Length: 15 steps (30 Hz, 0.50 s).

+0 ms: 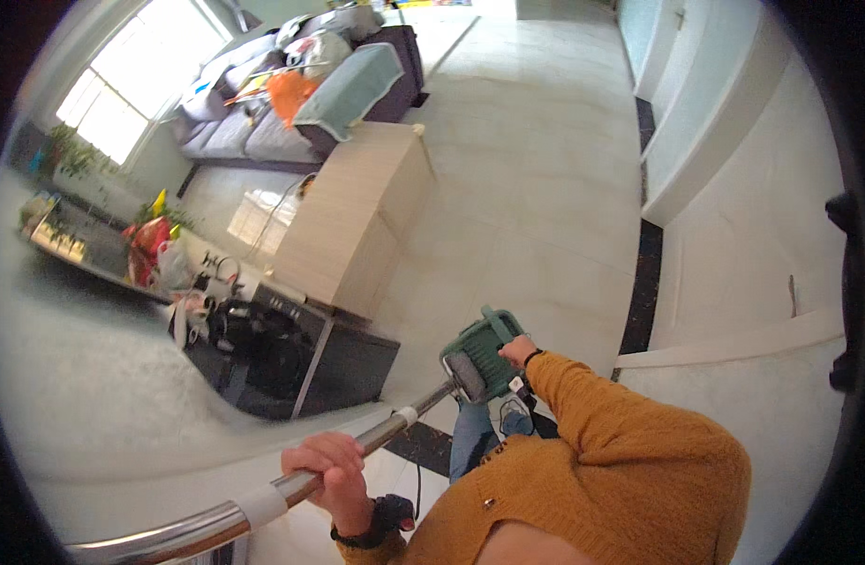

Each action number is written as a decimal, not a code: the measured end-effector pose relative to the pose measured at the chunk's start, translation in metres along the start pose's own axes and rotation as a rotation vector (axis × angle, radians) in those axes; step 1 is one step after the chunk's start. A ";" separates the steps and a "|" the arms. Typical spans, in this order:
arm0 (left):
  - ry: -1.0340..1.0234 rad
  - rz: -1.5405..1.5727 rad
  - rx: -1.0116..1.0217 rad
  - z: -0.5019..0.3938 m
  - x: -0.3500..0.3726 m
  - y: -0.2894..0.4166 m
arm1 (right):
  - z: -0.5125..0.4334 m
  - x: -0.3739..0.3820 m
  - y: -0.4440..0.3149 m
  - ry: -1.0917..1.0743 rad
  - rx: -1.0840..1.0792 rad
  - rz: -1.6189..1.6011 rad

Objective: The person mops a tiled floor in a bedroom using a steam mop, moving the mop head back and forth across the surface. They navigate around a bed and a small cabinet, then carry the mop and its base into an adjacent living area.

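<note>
My left hand (328,467) is wrapped around a shiny metal pole (386,432) with white collars. The pole slopes from the lower left towards the middle of the view. At its far end, a grey fuzzy roller (466,376) in a metal frame rests against a green ribbed plastic tray or bucket (496,353). My right hand (519,351) grips the green handle (497,323) at that container's top. The container is in front of my feet; whether it touches the floor, I cannot tell, and its inside is partly covered by the roller.
A wooden-topped cabinet (348,205) stands ahead on the left, beside a grey sofa (263,134) heaped with cloths and bags. Black items and bags crowd a low unit (284,304). Glossy pale tiles (531,183) stretch ahead. A white wall with dark skirting (641,282) runs along the right.
</note>
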State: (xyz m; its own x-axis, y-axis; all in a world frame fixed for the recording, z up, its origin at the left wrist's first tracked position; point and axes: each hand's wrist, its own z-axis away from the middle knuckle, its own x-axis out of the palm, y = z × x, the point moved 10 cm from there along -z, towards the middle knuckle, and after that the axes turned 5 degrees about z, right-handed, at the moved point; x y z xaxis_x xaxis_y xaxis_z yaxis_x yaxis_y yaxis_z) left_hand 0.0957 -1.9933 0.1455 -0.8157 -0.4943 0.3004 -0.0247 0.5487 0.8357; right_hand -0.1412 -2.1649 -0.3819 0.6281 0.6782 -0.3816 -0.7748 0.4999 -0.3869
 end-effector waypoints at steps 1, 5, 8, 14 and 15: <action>-0.075 0.036 -0.016 -0.015 0.014 -0.017 | -0.010 -0.015 -0.004 0.005 -0.058 -0.118; -0.271 0.271 -0.122 -0.068 0.065 -0.081 | -0.040 -0.102 0.021 0.124 -0.018 -0.512; -0.461 0.318 -0.230 -0.106 0.109 -0.133 | -0.056 -0.159 0.043 0.162 -0.057 -0.578; -0.759 0.504 -0.416 -0.176 0.204 -0.214 | -0.056 -0.238 0.094 0.396 0.027 -0.535; -0.803 0.557 -0.412 -0.187 0.218 -0.219 | -0.053 -0.248 0.102 0.427 0.092 -0.447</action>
State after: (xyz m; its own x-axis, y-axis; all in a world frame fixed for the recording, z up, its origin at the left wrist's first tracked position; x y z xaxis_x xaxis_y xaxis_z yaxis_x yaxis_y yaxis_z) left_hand 0.0315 -2.3478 0.1137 -0.7982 0.4297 0.4222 0.5448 0.2155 0.8104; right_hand -0.3726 -2.3107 -0.3711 0.8515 0.1270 -0.5088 -0.4216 0.7428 -0.5201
